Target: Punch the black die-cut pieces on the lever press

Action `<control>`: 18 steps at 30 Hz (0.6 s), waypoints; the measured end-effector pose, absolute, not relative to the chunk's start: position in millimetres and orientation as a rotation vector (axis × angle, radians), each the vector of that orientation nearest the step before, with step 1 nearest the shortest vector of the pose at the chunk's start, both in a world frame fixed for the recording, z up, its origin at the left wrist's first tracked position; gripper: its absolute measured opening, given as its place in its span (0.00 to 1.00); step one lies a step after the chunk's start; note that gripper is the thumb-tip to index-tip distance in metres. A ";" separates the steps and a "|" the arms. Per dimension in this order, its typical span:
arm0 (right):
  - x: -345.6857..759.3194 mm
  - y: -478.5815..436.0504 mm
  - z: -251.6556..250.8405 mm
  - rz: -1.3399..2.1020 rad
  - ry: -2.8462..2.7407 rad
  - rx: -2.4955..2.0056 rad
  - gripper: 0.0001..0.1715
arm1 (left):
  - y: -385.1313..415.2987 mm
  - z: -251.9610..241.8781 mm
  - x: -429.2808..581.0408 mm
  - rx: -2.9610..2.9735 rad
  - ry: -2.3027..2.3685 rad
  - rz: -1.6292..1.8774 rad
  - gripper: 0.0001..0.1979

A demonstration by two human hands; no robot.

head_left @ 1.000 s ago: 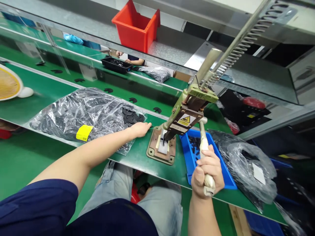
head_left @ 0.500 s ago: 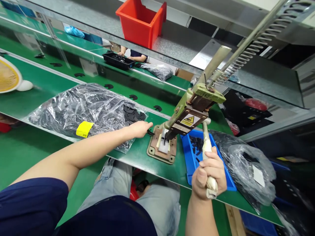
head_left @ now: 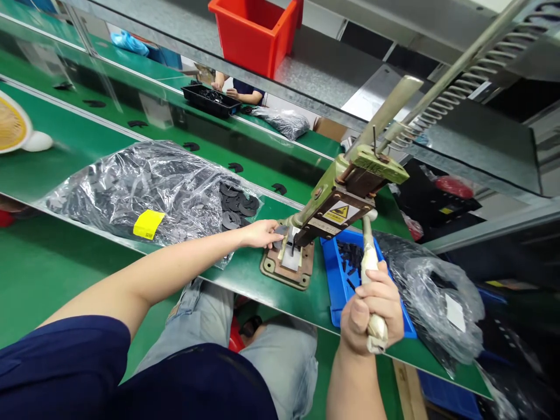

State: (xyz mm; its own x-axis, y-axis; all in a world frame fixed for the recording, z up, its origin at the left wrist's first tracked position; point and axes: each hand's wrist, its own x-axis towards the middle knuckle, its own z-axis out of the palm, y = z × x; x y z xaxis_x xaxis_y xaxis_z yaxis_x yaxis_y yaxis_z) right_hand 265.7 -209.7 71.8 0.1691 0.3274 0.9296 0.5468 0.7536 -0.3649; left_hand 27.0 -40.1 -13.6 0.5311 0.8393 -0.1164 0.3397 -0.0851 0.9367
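I had the left hand (head_left: 261,234) pinching a dark curved piece (head_left: 280,230) at its fingertips, over the far left corner of the metal base (head_left: 268,266). The pale block (head_left: 290,259) lay just right of those fingers. Half a second earlier the piece had shown just off the base's left edge; now it overlapped the base, which put it at the press (head_left: 336,201) rather than short of it.

My right hand (head_left: 375,306) was wrapped around the taped lever (head_left: 370,256), as in the earlier frame. Just beyond and left of its fingers, a blue tray (head_left: 335,291) held small black parts; a clear bag (head_left: 437,297) lay to their right.

Left of the left fingers, on the worktop (head_left: 247,274), rested a plastic bag of black pieces (head_left: 131,186), unshifted on the worktop. Farther beyond, curved pieces (head_left: 191,146) lay in a spaced row.
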 end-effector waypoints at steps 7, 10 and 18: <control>265.7 -207.3 69.4 -0.172 -1.420 -0.750 0.13 | -32.4 -15.8 42.5 1.749 0.957 0.550 0.12; 265.9 -206.4 67.7 -0.192 -1.407 -0.727 0.13 | -26.9 -17.5 43.7 1.753 0.969 0.538 0.12; 264.5 -207.7 68.6 -0.182 -1.392 -0.759 0.15 | -21.9 -12.5 45.9 1.610 0.963 0.411 0.10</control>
State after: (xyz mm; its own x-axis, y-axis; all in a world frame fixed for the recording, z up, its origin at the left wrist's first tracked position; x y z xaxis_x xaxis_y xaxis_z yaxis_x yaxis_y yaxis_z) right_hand 264.5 -207.7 68.6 0.2066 0.3114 0.9275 0.5396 0.7546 -0.3735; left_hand 45.9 -21.9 -12.5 0.6008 0.7654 -0.2306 0.3637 -0.0047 0.9315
